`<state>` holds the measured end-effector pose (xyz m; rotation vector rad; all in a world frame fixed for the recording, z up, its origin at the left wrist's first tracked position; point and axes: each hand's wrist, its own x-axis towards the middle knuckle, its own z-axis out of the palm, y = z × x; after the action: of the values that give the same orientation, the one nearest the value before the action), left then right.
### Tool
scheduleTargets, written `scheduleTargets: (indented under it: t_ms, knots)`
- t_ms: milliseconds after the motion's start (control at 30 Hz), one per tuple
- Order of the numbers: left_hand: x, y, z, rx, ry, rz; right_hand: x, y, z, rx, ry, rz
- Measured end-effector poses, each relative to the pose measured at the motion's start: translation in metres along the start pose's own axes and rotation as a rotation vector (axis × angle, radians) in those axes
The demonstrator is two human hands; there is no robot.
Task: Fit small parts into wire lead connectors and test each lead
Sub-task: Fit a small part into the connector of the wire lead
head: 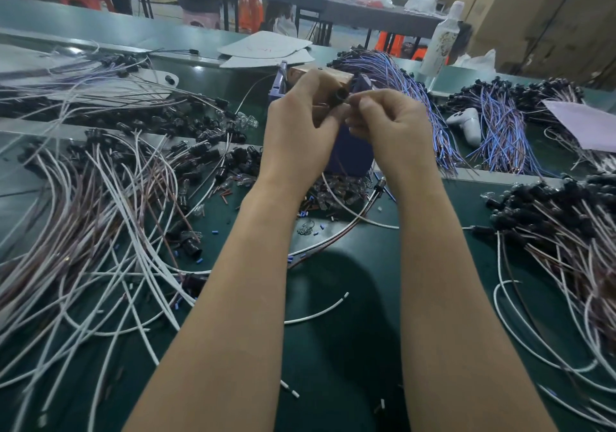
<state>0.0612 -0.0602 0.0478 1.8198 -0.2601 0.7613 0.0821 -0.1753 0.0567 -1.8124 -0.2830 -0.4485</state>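
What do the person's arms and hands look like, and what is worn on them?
The left forearm and the right forearm are bare as far as the picture shows; no sleeve is in view. The left hand and the right hand wear no gloves. No ring, watch or wristband shows. The visible thumbnail is short and unpainted.

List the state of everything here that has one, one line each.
Left hand: grips connector.
Connector: held above the table.
Right hand: fingertips pinched at connector's mouth; what they hold is hidden.
Bottle: upright.
White leads: loose, tangled.
Blue leads: lying bundled.
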Motion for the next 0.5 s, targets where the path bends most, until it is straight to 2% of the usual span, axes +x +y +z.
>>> scheduleTargets:
  t_ms: [133, 333, 500]
  knots:
    - [-0.0016, -0.0007, -0.0003, -0.087, -0.021, 0.029, -0.0015, 0.0064, 0.0032, -0.210, -0.141, 0.001]
    - [-0.0025, 0.0010, 0.0013, -0.157, -0.069, 0.017, -0.0049, 0.0037, 0.0083, -0.335, 0.018, -0.128]
    - [-0.0018, 0.0015, 0.0027, -0.168, -0.115, 0.017, -0.0054, 0.0050, 0.0090, -0.369, 0.081, -0.167]
